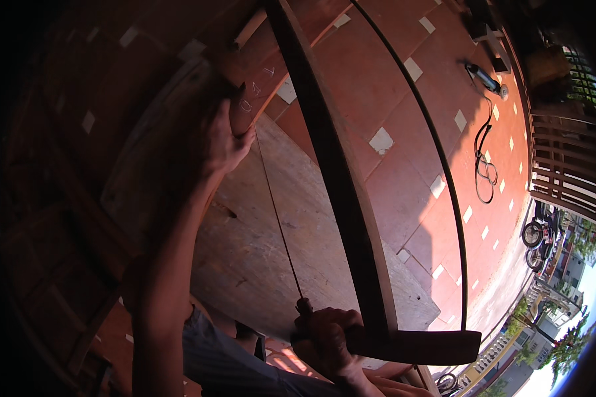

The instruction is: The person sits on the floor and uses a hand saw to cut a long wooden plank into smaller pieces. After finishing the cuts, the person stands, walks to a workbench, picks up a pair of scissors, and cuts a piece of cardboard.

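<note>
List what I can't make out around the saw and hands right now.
Head view: far end of the frame saw, cut off by the upper edge.
Head view: whether the blade bites the board, too small and dark.
Head view: middle of the handle, covered by the right grip.
Head view: far side of the left grip, lost in shadow.

Wooden saw frame (334, 172), scuffed matt board (245, 258)
</note>
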`<state>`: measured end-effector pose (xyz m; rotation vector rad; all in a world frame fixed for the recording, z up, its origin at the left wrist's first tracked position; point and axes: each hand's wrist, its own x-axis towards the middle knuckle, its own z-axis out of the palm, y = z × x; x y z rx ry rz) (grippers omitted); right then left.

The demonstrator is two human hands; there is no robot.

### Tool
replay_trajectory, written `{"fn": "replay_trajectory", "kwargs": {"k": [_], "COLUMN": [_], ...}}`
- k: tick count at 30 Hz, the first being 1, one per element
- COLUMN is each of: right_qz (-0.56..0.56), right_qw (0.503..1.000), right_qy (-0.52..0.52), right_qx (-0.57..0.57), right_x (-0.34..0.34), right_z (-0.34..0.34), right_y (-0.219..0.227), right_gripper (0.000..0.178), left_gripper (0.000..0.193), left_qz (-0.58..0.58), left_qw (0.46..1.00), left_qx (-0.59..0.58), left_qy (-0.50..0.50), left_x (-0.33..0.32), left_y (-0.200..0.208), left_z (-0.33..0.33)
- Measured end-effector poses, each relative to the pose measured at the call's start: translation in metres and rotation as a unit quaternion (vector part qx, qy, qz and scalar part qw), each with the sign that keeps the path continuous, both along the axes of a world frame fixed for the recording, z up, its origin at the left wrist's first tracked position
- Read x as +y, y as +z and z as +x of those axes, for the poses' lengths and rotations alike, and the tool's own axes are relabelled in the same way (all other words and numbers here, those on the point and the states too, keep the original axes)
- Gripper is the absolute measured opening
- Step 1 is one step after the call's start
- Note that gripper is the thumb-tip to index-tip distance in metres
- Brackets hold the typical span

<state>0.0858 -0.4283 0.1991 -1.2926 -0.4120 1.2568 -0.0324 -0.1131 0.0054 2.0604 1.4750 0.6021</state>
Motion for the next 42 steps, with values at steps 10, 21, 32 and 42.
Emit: {"fn": "replay_trajectory", "kwargs": {"k": [10,21,32,42], "right_qz": [0.012,0.04,0.023,0.013], "right_qw": [0.996,0.997,0.991,0.97], "right_qy": [-0.081,-0.069,0.04,0.098], "right_qx": [-0.02,0.0,-0.128,-0.222], "right_x": [0.179,0.018,0.211,0.358], "right_z": [0.005,-0.002,0.021,0.126], "right_y": [-0.069,-0.016,-0.009,0.03], "right_gripper": [0.027,0.024,0.031,0.037], "left_gripper": [0.051,0.046,0.054,0.082], "left_qz": [0.023,-0.025,0.015,-0.02], "left_qw": [0.996,0.999,0.999,0.993], "left_qx": [0.088,0.033,0.043,0.109], "left_qy": [0.011,-0.006,0.027,0.05], "left_x": [-0.001,0.003,-0.003,-0.066], "left_y": [0.02,0.021,0.04,0.036], "left_z": [0.008,0.01,-0.011,-0.04]}}
